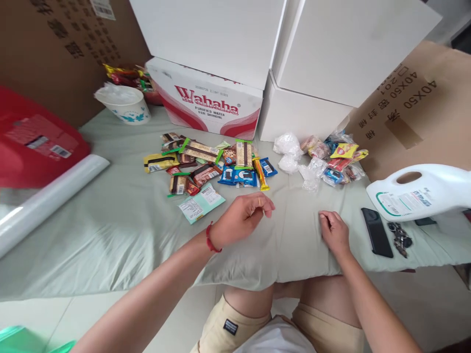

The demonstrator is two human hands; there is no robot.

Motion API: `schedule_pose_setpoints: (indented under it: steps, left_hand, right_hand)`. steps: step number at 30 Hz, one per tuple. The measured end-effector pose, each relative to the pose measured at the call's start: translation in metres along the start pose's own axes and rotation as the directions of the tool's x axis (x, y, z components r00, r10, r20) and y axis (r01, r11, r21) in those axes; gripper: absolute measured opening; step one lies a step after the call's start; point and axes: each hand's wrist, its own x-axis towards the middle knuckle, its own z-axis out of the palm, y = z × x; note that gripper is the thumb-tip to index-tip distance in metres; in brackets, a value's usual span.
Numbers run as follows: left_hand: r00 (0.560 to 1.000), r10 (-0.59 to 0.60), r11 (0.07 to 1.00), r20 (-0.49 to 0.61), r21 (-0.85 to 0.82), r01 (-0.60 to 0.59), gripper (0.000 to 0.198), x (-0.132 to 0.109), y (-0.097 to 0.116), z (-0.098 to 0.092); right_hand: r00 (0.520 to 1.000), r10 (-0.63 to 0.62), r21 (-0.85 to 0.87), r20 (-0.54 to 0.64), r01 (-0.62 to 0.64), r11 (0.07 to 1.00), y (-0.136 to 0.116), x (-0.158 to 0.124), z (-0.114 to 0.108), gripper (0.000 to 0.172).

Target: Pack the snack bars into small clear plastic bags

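Note:
My left hand (pixel 243 215), with a red cord bracelet and a ring, hovers over the green cloth with loosely bent fingers and nothing between them. Just left of it lies a pale green packet (pixel 202 203) with printed labels. Beyond the packet is a loose heap of wrapped snacks, among them a long snack bar (pixel 201 151), a yellow packet (pixel 161 162), blue packets (pixel 237 176) and a slim yellow bar (pixel 262 174). My right hand (pixel 334 233) rests on the cloth, fingers curled in, with no object showing in it. A black phone (pixel 377 232) lies to its right.
Clear crumpled plastic (pixel 289 151) and a second heap of small packets (pixel 338 159) lie farther back. A white jug (pixel 415 191), keys (pixel 400 239), a red container (pixel 40 139), a plastic roll (pixel 51 201), a paper cup (pixel 125 105) and a Wahaha box (pixel 209 103) surround the work area.

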Motion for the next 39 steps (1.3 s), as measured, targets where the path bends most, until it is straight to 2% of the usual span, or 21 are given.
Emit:
schedule_pose_setpoints:
  steps: [2, 4, 5, 6, 8, 10, 12, 13, 15, 18, 20, 21, 22, 24, 26, 29, 31, 34, 35, 37, 39]
  left_hand:
    - [0.998, 0.017, 0.993, -0.053, 0.117, -0.011, 0.014, -0.007, 0.022, -0.026]
    - [0.972, -0.039, 0.978, -0.233, 0.192, 0.085, 0.014, -0.01, 0.026, -0.066]
    - [0.922, -0.095, 0.956, -0.375, 0.222, 0.189, 0.017, -0.011, 0.021, -0.092]
    - [0.837, -0.141, 0.911, -0.529, 0.262, 0.319, 0.019, -0.011, 0.012, -0.121]
    - [0.622, -0.148, 0.774, -0.769, 0.302, 0.557, 0.024, -0.008, -0.011, -0.183]
    - [0.483, -0.145, 0.58, -0.864, 0.321, 0.749, 0.03, -0.003, -0.034, -0.243]
    - [0.41, -0.077, 0.421, -0.909, 0.344, 0.839, 0.038, 0.003, -0.051, -0.291]
    - [0.391, -0.03, 0.374, -0.92, 0.353, 0.857, 0.042, 0.007, -0.057, -0.309]
    - [0.414, 0.017, 0.348, -0.91, 0.393, 0.851, 0.053, 0.017, -0.063, -0.334]
    - [0.531, 0.095, 0.368, -0.842, 0.525, 0.767, 0.068, 0.035, -0.067, -0.35]
    - [0.601, 0.097, 0.352, -0.794, 0.592, 0.725, 0.074, 0.046, -0.071, -0.356]
    - [0.613, 0.056, 0.333, -0.788, 0.593, 0.733, 0.075, 0.051, -0.074, -0.359]
    - [0.602, -0.004, 0.307, -0.798, 0.572, 0.761, 0.073, 0.055, -0.078, -0.361]
    - [0.548, -0.114, 0.241, -0.829, 0.512, 0.825, 0.064, 0.06, -0.086, -0.366]
    - [0.523, -0.127, 0.195, -0.843, 0.496, 0.846, 0.057, 0.063, -0.09, -0.366]
    - [0.584, -0.029, 0.172, -0.811, 0.572, 0.802, 0.055, 0.061, -0.081, -0.35]
    - [0.649, 0.028, 0.151, -0.76, 0.645, 0.749, 0.052, 0.051, -0.064, -0.323]
    - [0.75, 0.064, 0.129, -0.658, 0.751, 0.648, 0.047, 0.022, -0.029, -0.262]
    - [0.787, 0.074, 0.173, -0.613, 0.785, 0.595, 0.043, 0.01, -0.017, -0.238]
    - [0.873, 0.078, 0.361, -0.482, 0.83, 0.426, 0.031, -0.012, 0.004, -0.19]
    - [0.943, 0.063, 0.539, -0.326, 0.807, 0.242, 0.022, -0.023, 0.019, -0.147]
  right_hand:
    - [1.0, -0.013, -0.015, -0.008, 0.013, 1.0, 0.003, -0.001, 0.002, 0.038]
    - [0.999, -0.032, -0.036, -0.016, 0.031, 0.999, 0.006, -0.002, 0.004, 0.037]
    - [0.999, -0.043, -0.05, -0.021, 0.042, 0.998, 0.007, -0.002, 0.004, 0.037]
    - [0.998, -0.054, -0.064, -0.023, 0.053, 0.997, 0.009, -0.003, 0.005, 0.036]
    - [0.998, -0.066, -0.089, -0.024, 0.064, 0.994, 0.01, -0.004, 0.006, 0.035]
    - [0.998, -0.066, -0.104, -0.018, 0.063, 0.993, 0.011, -0.004, 0.005, 0.033]
    - [0.998, -0.063, -0.108, -0.008, 0.062, 0.992, 0.011, -0.005, 0.005, 0.032]
    - [0.998, -0.064, -0.11, -0.005, 0.063, 0.992, 0.011, -0.005, 0.004, 0.032]
    - [0.998, -0.067, -0.113, 0.005, 0.067, 0.991, 0.012, -0.005, 0.004, 0.032]
    - [0.997, -0.074, -0.126, 0.025, 0.077, 0.989, 0.013, -0.007, 0.004, 0.033]
    - [0.997, -0.07, -0.136, 0.034, 0.074, 0.988, 0.014, -0.008, 0.004, 0.033]
    - [0.997, -0.064, -0.139, 0.037, 0.069, 0.988, 0.015, -0.008, 0.003, 0.033]
    - [0.998, -0.058, -0.139, 0.039, 0.063, 0.988, 0.015, -0.009, 0.003, 0.033]
    - [0.998, -0.053, -0.133, 0.041, 0.058, 0.989, 0.015, -0.009, 0.002, 0.032]
    - [0.998, -0.052, -0.127, 0.04, 0.057, 0.99, 0.013, -0.009, 0.002, 0.031]
    - [0.998, -0.053, -0.124, 0.036, 0.057, 0.991, 0.011, -0.008, 0.001, 0.03]
    - [0.998, -0.053, -0.121, 0.037, 0.057, 0.991, 0.01, -0.007, 0.002, 0.028]
    - [0.998, -0.052, -0.118, 0.035, 0.055, 0.991, 0.011, -0.006, 0.003, 0.028]
    - [0.998, -0.052, -0.118, 0.032, 0.055, 0.991, 0.012, -0.006, 0.004, 0.028]
    - [0.998, -0.059, -0.12, 0.024, 0.061, 0.991, 0.013, -0.005, 0.005, 0.028]
    - [0.998, -0.06, -0.121, 0.014, 0.061, 0.991, 0.013, -0.005, 0.006, 0.028]
